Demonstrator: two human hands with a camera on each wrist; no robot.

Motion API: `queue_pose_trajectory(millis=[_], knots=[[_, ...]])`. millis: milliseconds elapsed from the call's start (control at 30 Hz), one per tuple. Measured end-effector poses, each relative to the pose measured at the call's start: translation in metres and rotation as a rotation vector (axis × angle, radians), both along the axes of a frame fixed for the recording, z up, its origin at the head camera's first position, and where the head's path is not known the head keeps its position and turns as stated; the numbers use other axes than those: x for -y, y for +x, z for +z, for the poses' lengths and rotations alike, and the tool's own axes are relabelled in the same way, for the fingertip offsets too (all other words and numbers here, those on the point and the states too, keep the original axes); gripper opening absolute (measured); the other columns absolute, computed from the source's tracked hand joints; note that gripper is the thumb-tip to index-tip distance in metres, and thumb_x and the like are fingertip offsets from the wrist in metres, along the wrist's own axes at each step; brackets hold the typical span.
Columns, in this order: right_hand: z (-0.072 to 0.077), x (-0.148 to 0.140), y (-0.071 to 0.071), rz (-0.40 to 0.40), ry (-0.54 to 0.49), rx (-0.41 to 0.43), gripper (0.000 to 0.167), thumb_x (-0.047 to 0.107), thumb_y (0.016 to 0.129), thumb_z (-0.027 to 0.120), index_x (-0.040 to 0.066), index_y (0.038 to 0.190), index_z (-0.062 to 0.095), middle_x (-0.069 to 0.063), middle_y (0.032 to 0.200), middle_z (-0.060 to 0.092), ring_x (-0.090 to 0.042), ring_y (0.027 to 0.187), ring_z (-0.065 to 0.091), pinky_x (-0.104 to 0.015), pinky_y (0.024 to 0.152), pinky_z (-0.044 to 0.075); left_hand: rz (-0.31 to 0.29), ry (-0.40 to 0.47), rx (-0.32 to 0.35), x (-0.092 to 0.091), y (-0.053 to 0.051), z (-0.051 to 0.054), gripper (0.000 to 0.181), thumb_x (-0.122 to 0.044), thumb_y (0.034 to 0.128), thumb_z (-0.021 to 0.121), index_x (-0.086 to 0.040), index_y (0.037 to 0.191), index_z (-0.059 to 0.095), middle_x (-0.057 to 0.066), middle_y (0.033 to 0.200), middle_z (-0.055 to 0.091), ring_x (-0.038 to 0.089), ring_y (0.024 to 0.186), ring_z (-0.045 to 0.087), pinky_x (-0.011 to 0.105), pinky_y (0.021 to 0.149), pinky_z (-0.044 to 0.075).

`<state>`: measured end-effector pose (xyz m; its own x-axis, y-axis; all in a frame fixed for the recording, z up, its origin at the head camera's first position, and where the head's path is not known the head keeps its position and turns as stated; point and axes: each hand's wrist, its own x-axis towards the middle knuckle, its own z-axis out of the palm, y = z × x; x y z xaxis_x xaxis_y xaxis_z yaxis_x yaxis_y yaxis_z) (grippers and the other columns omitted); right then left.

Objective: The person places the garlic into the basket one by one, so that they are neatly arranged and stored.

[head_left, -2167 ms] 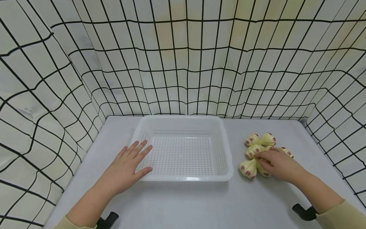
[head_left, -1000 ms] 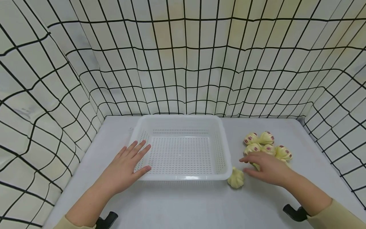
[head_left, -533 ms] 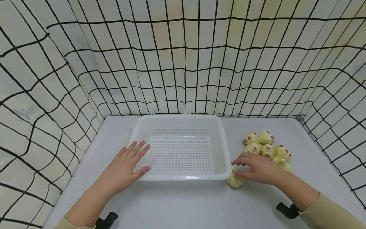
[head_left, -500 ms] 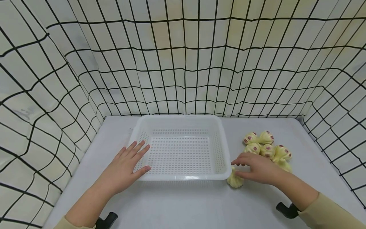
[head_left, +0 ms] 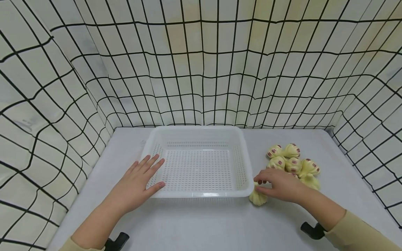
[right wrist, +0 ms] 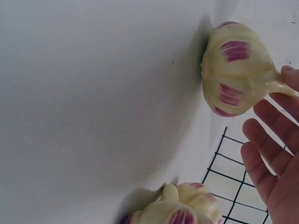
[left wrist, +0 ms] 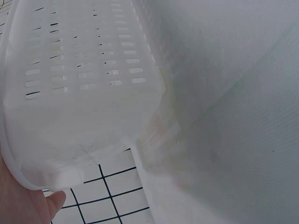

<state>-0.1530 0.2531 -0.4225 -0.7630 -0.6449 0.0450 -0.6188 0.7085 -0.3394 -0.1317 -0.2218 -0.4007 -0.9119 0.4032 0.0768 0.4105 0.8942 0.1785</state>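
Note:
A garlic bulb (head_left: 258, 198), cream with purple marks, sits on the table by the basket's near right corner. My right hand (head_left: 279, 183) reaches it from the right. In the right wrist view the thumb and index finger pinch the stem of this garlic bulb (right wrist: 236, 70), while the other fingers (right wrist: 261, 140) are spread loosely. My left hand (head_left: 136, 184) lies with straight, spread fingers over the left rim of the white perforated basket (head_left: 201, 194). In the left wrist view its thumb (left wrist: 56, 200) shows below the basket wall (left wrist: 84, 116).
Several more garlic bulbs (head_left: 293, 165) lie clustered at the right, partly behind my right hand. A black grid mesh (head_left: 204, 87) over white sheeting surrounds the white table (head_left: 204, 226) at the back and sides. Black wrist mounts (head_left: 314, 230) show near the sleeves.
One garlic bulb has come from the cluster to the basket's near right corner. My right hand has moved left from the cluster and its fingers have closed on that bulb's stem. The left hand stays put.

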Motion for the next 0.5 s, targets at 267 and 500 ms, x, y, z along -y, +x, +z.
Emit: queue_pose_trajectory(millis=[267, 500], knots=[[0.002, -0.005, 0.002, -0.053, -0.002, 0.093, 0.017, 0.034, 0.094, 0.069, 0.027, 0.109, 0.072, 0.023, 0.097, 0.064, 0.0, 0.088, 0.06, -0.027, 0.074, 0.056, -0.002, -0.004, 0.001, 0.001, 0.0, 0.0, 0.079, -0.068, 0.0953, 0.043, -0.022, 0.158, 0.029, 0.006, 0.164, 0.023, 0.033, 0.15, 0.016, 0.057, 0.12, 0.012], [0.011, -0.012, 0.005, -0.112, 0.013, 0.072, 0.016, 0.031, 0.092, 0.071, 0.028, 0.108, 0.072, 0.022, 0.092, 0.062, -0.001, 0.082, 0.059, -0.022, 0.067, 0.053, -0.009, -0.025, -0.002, 0.0, -0.001, 0.001, 0.078, -0.063, 0.0944, 0.052, -0.021, 0.157, 0.031, 0.005, 0.164, 0.022, 0.033, 0.15, 0.016, 0.056, 0.12, 0.012]])
